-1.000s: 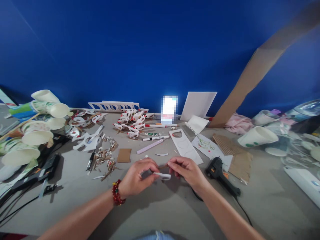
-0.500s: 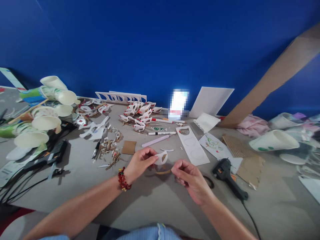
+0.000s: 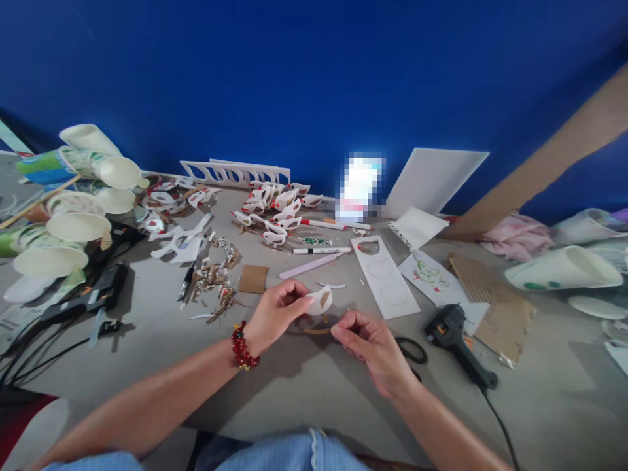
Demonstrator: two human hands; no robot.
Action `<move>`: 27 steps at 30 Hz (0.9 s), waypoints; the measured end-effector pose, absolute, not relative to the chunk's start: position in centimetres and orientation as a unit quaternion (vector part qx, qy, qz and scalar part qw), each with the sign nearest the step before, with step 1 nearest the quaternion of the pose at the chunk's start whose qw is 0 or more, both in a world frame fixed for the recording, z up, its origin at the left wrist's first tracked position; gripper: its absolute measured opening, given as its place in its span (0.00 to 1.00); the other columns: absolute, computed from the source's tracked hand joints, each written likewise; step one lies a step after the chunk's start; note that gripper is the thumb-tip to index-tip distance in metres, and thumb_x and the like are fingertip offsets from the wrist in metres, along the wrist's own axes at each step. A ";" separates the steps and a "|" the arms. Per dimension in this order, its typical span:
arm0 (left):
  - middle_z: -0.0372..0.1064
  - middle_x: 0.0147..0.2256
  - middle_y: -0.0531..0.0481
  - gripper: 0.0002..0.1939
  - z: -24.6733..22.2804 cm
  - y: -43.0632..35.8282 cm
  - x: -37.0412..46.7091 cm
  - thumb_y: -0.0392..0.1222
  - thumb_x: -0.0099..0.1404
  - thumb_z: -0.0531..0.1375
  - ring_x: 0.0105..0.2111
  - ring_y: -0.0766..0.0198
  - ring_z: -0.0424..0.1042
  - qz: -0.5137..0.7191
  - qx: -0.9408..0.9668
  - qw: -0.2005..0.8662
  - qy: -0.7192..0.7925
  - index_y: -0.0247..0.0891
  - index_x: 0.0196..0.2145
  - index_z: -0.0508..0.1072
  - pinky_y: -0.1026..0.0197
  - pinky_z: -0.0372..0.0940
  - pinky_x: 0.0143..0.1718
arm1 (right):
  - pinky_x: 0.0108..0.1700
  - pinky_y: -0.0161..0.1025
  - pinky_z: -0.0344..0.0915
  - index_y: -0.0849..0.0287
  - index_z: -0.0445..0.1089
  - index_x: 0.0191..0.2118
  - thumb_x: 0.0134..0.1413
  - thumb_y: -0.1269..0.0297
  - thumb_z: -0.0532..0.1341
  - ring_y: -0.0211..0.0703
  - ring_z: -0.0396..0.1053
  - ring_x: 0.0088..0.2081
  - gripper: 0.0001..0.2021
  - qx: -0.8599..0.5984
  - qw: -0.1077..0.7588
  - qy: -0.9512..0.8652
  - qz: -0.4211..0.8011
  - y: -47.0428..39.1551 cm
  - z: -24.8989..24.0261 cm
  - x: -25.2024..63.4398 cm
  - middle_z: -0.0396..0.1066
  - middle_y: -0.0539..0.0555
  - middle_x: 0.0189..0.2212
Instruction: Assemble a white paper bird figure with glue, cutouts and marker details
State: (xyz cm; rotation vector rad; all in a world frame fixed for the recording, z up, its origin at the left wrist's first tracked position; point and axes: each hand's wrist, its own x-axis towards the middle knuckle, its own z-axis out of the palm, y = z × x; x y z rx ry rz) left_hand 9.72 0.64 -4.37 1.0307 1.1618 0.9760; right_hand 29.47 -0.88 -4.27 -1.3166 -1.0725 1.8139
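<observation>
My left hand (image 3: 277, 313) pinches a small white cutout (image 3: 320, 300) with a brown patch on it, shaped much like the bird cutouts on the table. The thumb and fingertips of my right hand (image 3: 369, 345) are closed on the end of a thin, curved brown strip (image 3: 316, 331). This strip lies just below the cutout; whether the two touch, I cannot tell. Beyond my hands are a white sliver of paper (image 3: 332, 285) and a square of brown cardboard (image 3: 254, 279). Black-handled scissors (image 3: 413, 350), partly hidden, lie beside my right hand.
A black glue gun (image 3: 454, 340) with a cable lies at right. White bird cutouts (image 3: 275, 209) with red beaks cluster at the back, near markers (image 3: 321, 250) and a glowing screen (image 3: 360, 186). Brown scraps (image 3: 210, 278) and paper cups (image 3: 73, 219) are at left; a white card (image 3: 385, 275) lies centre-right.
The white cutout has turned slightly, so more of its brown patch shows. My right hand has shifted a little left with the strip. The camera view has tilted slightly.
</observation>
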 end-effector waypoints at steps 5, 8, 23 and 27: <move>0.63 0.26 0.55 0.12 -4.2 0.7 9.7 0.47 0.60 0.63 0.26 0.70 0.62 0.430 0.445 0.604 0.502 0.35 0.30 0.69 0.69 0.58 0.28 | 0.23 0.33 0.42 0.58 0.66 0.26 0.43 0.50 0.71 0.30 0.46 0.20 0.18 -0.512 0.321 -0.417 0.679 -0.8 -4.3 29.4 0.57 0.43 0.18; 0.63 0.25 0.55 0.13 -4.0 0.7 9.8 0.49 0.59 0.63 0.26 0.69 0.62 0.431 0.440 0.604 0.506 0.35 0.29 0.69 0.69 0.58 0.27 | 0.22 0.32 0.42 0.58 0.66 0.25 0.42 0.49 0.71 0.30 0.47 0.20 0.19 -0.516 0.319 -0.417 0.677 -0.8 -4.3 29.3 0.57 0.43 0.18; 0.64 0.24 0.56 0.14 -4.2 0.5 9.8 0.49 0.58 0.64 0.23 0.70 0.64 0.438 0.398 0.642 0.488 0.35 0.30 0.68 0.68 0.61 0.26 | 0.20 0.31 0.41 0.58 0.64 0.25 0.44 0.50 0.70 0.29 0.46 0.18 0.19 -0.521 0.329 -0.424 0.663 -0.7 -4.6 29.1 0.55 0.42 0.16; 0.65 0.24 0.55 0.14 -4.3 0.6 9.8 0.49 0.58 0.65 0.24 0.70 0.64 0.439 0.403 0.635 0.492 0.35 0.30 0.69 0.68 0.61 0.27 | 0.20 0.31 0.41 0.58 0.63 0.25 0.44 0.49 0.69 0.29 0.46 0.18 0.20 -0.525 0.326 -0.429 0.659 -0.7 -4.6 29.1 0.54 0.41 0.15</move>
